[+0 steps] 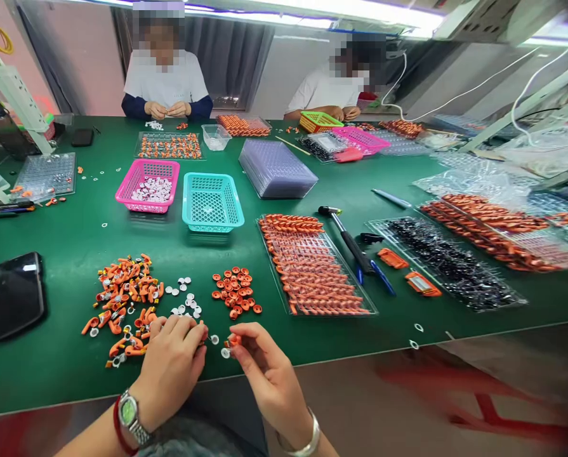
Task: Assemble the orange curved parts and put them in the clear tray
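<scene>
My right hand (pixel 268 376) pinches a small orange plastic part (pixel 235 340) between thumb and forefinger; a white disc (pixel 225 353) shows right beside it. My left hand (pixel 174 355) is closed at the table's front edge, its fingertips curled together, and what they hold is mostly hidden. Close to those fingertips is another white disc (pixel 214 339). Left of that hand lies a heap of curved orange parts (pixel 126 285), some with white discs attached. Loose white discs (pixel 188 304) and small round orange caps (pixel 236 289) lie just beyond my hands.
A phone (pixel 18 295) lies at left. Beyond are a pink basket (pixel 148 166) of white pieces, a turquoise basket (pixel 212 222) and stacked clear trays (pixel 278 168). At right are a filled orange-part tray (pixel 312 273), a hammer (pixel 348 238) and black parts (pixel 448 260). Two people sit opposite.
</scene>
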A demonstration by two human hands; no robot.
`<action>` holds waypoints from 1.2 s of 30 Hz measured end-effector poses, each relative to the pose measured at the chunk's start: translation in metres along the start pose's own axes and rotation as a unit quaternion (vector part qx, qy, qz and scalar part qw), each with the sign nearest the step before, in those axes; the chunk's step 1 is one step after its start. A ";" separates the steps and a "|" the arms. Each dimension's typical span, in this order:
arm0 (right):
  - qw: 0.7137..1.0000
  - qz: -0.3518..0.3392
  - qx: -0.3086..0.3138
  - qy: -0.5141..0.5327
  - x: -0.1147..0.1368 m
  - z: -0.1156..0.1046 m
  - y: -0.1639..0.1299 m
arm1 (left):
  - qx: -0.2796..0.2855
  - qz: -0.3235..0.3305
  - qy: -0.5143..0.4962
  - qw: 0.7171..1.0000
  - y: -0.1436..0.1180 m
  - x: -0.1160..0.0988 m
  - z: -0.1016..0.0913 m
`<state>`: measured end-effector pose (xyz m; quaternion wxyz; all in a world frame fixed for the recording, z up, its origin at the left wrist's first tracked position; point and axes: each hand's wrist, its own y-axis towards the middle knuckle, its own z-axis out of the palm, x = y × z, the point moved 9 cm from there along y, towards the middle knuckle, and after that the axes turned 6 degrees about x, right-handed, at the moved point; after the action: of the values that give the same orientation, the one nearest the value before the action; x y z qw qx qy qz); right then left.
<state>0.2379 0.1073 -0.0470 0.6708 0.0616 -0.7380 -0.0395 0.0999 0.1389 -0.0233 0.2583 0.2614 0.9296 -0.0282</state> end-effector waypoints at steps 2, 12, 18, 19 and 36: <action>1.000 -0.015 -0.005 0.023 0.008 -0.001 -0.002 | -0.002 -0.015 -0.052 0.999 -0.003 0.004 -0.004; 0.982 -0.178 0.051 -0.050 0.057 0.020 -0.016 | 0.085 -0.218 -0.630 0.740 -0.035 0.017 0.031; 0.975 -0.201 0.090 0.014 0.068 0.024 -0.017 | 0.035 -0.201 -0.642 0.739 -0.037 0.020 0.020; 0.979 -0.181 0.085 0.029 0.064 0.023 -0.015 | 0.012 -0.187 -0.619 0.762 -0.038 0.021 0.014; 0.979 -0.139 0.030 -0.145 0.052 0.035 -0.007 | -0.177 0.152 -0.059 0.971 -0.061 -0.031 -0.046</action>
<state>0.1986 0.0922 0.0002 0.5428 0.1775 -0.8122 -0.1192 0.0706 0.0806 0.0272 0.3560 0.3478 0.8523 0.1610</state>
